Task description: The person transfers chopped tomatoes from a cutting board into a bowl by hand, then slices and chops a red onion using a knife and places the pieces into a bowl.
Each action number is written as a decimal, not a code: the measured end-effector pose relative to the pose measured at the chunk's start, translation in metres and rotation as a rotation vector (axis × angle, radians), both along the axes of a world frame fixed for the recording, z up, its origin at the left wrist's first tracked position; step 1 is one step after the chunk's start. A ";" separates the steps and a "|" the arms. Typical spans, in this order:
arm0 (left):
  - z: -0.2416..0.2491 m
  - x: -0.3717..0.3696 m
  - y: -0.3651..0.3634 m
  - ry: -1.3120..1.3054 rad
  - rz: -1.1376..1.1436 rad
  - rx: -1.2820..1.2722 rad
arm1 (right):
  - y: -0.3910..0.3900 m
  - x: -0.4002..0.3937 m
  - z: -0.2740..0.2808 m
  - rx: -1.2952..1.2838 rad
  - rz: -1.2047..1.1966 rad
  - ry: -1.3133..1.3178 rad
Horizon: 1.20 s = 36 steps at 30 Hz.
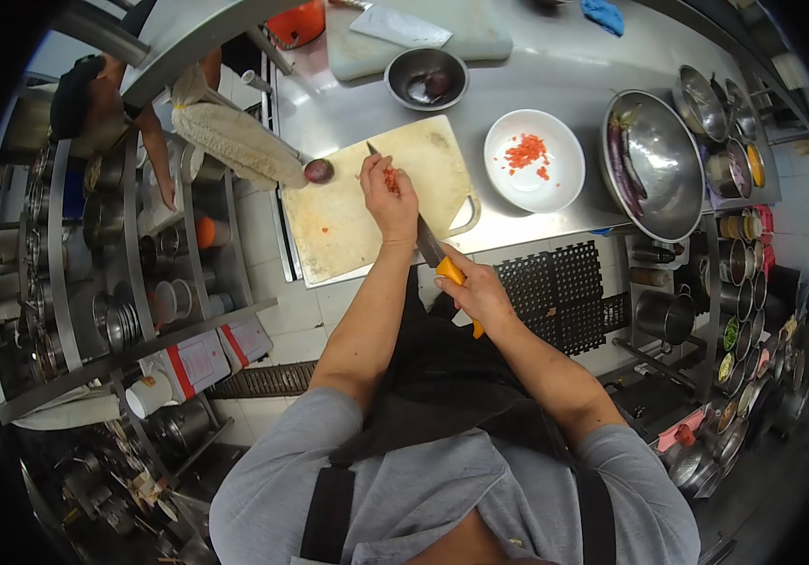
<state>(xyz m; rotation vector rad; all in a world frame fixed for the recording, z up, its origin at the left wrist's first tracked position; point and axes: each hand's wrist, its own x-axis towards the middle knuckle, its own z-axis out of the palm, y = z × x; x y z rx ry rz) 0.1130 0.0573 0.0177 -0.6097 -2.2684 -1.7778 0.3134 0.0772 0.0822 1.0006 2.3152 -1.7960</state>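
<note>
My right hand (478,290) is wrapped round the orange handle of a knife (431,247), whose blade runs up and left over the cutting board (338,226). Over the board, my left hand (390,196) has its fingers curled round chopped red pieces (391,179), beside the blade. A purple onion (320,170) lies at the board's left edge. To the right of the board, a white bowl (564,184) holds more chopped red pieces (525,153). Above the board stands a small metal bowl (411,91) with something dark purple in it.
A large metal bowl (672,169) with long purple eggplants stands at the right. Behind lies a second board (489,36) with a cleaver (400,27) on it. Another person's arm (156,155) shows at the left, near shelves of pots. A black mat (555,297) covers the floor.
</note>
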 end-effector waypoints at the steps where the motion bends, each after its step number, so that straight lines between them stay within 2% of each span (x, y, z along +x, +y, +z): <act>1: 0.017 0.006 0.013 -0.054 -0.043 0.043 | 0.003 0.005 0.006 0.081 -0.038 0.086; 3: 0.040 0.014 0.048 0.146 -0.079 0.038 | 0.015 0.018 0.031 0.063 -0.125 0.079; 5: 0.076 0.039 0.083 -0.065 -0.234 0.154 | 0.027 0.038 0.055 0.044 -0.214 0.069; 7: 0.071 0.050 0.123 0.198 -0.253 0.143 | 0.036 0.072 0.069 -0.003 -0.333 0.102; 8: 0.067 0.057 0.142 0.194 -0.267 0.158 | 0.037 0.094 0.071 0.012 -0.347 0.099; 10: 0.054 0.070 0.171 0.350 -0.319 0.062 | 0.033 0.139 0.072 -0.234 -0.502 0.087; 11: 0.041 0.068 0.182 0.344 -0.332 0.070 | 0.030 0.156 0.068 -0.227 -0.516 0.084; 13: 0.027 0.058 0.193 0.081 -0.688 -0.368 | 0.023 0.184 0.059 -0.320 -0.644 0.087; 14: 0.030 0.053 0.193 0.289 -0.611 -0.282 | 0.022 0.191 0.055 -0.312 -0.653 0.127; 15: 0.045 0.048 0.189 0.298 -0.621 -0.285 | 0.021 0.192 0.053 -0.316 -0.664 0.135; 17: 0.077 0.038 0.179 -0.217 -0.695 -0.221 | 0.017 0.191 0.048 -0.337 -0.723 0.176; 18: 0.089 0.036 0.174 -0.358 -0.696 -0.198 | 0.016 0.186 0.046 -0.349 -0.722 0.181; 19: 0.079 0.036 0.169 -0.355 -0.691 -0.209 | 0.016 0.178 0.044 -0.350 -0.717 0.212; 21: 0.061 0.037 0.158 0.629 -0.998 -0.939 | 0.013 0.166 0.046 -0.353 -0.702 0.241; 23: 0.066 0.016 0.157 0.562 -0.889 -0.958 | 0.015 0.156 0.048 -0.276 -0.705 0.215; 25: 0.080 -0.011 0.141 0.359 -0.923 -0.519 | 0.020 0.158 0.035 -0.098 -0.635 0.174; 27: 0.099 -0.042 0.116 0.190 -0.915 -0.469 | 0.024 0.156 0.031 -0.111 -0.601 0.186; 30: 0.089 -0.102 0.062 0.160 -0.748 -0.559 | 0.025 0.148 0.031 0.013 -0.395 0.090; 32: 0.056 -0.132 0.023 0.313 -0.678 -0.933 | 0.024 0.141 0.020 -0.010 -0.292 0.052; 33: 0.041 -0.131 0.008 0.308 -0.667 -0.942 | 0.025 0.135 0.016 -0.012 -0.207 0.014; 35: 0.013 -0.112 -0.028 0.604 -0.553 -1.388 | 0.024 0.117 0.014 -0.031 -0.169 -0.001; 36: 0.004 -0.101 -0.041 0.593 -0.547 -1.397 | 0.023 0.111 0.004 -0.059 -0.170 -0.047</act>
